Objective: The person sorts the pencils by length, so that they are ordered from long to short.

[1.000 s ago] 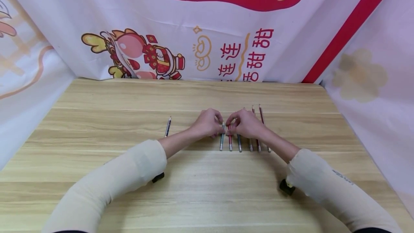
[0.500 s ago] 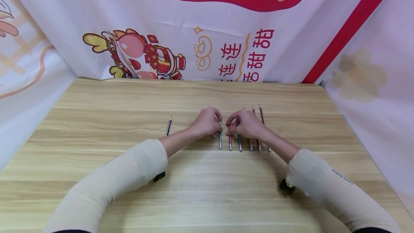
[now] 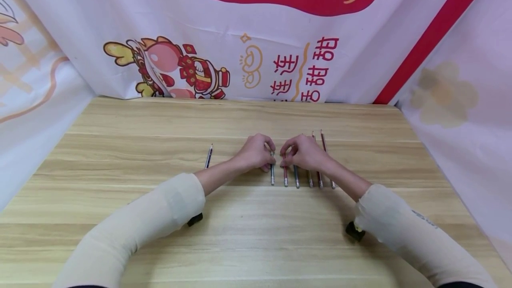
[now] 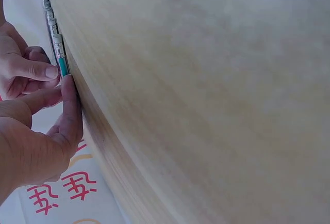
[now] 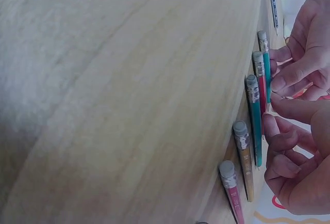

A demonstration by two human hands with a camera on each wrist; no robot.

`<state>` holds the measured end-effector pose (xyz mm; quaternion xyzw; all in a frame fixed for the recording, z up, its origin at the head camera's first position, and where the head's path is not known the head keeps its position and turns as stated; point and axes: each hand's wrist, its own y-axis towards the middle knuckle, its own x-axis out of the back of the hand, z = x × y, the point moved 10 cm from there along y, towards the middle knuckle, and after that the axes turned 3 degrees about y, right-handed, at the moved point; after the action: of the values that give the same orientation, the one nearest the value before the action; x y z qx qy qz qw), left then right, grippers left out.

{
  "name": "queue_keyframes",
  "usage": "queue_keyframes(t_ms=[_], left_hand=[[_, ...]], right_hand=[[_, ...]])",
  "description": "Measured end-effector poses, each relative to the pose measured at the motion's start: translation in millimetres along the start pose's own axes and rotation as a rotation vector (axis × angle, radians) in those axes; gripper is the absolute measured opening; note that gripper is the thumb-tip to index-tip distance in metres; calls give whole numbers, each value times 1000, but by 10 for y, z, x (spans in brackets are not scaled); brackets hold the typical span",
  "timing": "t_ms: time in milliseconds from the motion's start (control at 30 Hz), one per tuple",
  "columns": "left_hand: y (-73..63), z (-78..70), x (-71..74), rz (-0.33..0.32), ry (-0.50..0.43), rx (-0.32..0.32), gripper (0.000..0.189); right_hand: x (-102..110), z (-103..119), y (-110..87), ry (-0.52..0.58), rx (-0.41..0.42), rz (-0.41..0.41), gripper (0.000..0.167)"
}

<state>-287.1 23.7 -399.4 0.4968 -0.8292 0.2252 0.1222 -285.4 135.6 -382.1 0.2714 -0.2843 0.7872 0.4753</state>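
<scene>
My left hand (image 3: pixel 255 152) pinches a teal pencil (image 3: pixel 272 176) between thumb and fingertips, its eraser end pointing toward me. In the left wrist view the teal barrel shows right at the fingertips. Close beside it, my right hand (image 3: pixel 305 152) pinches a red pencil (image 3: pixel 286 177) with thumb and forefinger. The right wrist view shows a second teal pencil (image 5: pixel 255 126), a gold pencil (image 5: pixel 244 159) and a dark red pencil (image 5: pixel 233 193) lying farther right in the same row. My right hand and forearm cover parts of these in the head view.
Another dark red pencil (image 3: pixel 324 141) ends the row at the right. A lone dark-and-white pencil (image 3: pixel 209 157) lies left, partly behind my left forearm. Black blocks (image 3: pixel 195 220) show beneath both sleeves. Printed white cloth (image 3: pixel 240 21) rises behind the wooden table (image 3: pixel 256 243).
The teal pencil has shifted slightly left with my left hand, widening the gap to the red one. The red pencil and my right fingertips have moved very slightly right.
</scene>
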Motion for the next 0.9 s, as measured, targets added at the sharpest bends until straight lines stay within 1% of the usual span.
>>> queue_keyframes(t_ms=[167,300,400,533,667,833,900], left_hand=[[-37,53,52,16,-32,-7,29],[-100,77,158,15,-38,-2,30],[-154,67,272,0,-15,-22,31],[-232,59,446,-29,53,-61,31],[-320,79,617,-66,100,-80,30],[-402,156,765,-86,111,-90,30],[-432,194,817,-92,121,-87,30]], right_hand=[[17,33,6,-7,13,-5,23],[37,60,12,-7,13,-6,25],[69,100,19,-4,23,-19,27],[100,155,22,-9,37,-37,28],[93,192,22,-8,47,-44,27],[0,228,34,31,84,-12,28],[-47,249,42,28,97,6,30]])
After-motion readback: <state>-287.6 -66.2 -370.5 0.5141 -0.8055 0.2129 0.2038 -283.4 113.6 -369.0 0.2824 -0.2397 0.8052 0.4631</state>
